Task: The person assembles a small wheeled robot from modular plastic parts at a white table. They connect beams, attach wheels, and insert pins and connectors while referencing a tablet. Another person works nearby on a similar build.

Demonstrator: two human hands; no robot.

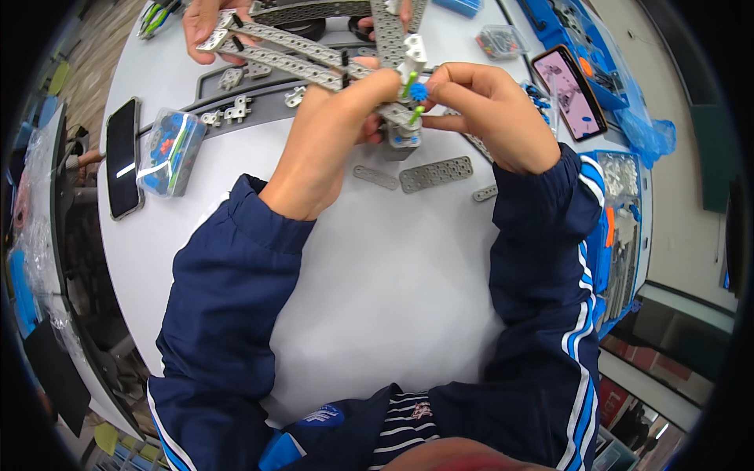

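On the left side of the white desk (385,314) lies a black smartphone with a dark screen (123,161), and just beside it a clear plastic box of blue, red and green parts (169,153). Further right, a co-worker's hand (206,31) holds the white end of a grey perforated plastic beam frame (290,56), which slants down across the upper middle, above the desk. The person's left hand (345,102) is clamped on the near right end of this frame, though its fingertips are partly hidden behind the beams, so their exact hold is hard to tell. At that end, two bright green pins (415,116) stick out, with a small blue toothed gear (419,92) between them. Below lie a short grey strip (375,177) and a wider grey perforated plate (436,173). The right hand (487,102) has thumb and forefinger pinched together on the gear. Beyond it are a small clear box (500,41), a second smartphone with a lit pink screen (569,92) and, at the right edge, a blue parts tray (603,259)
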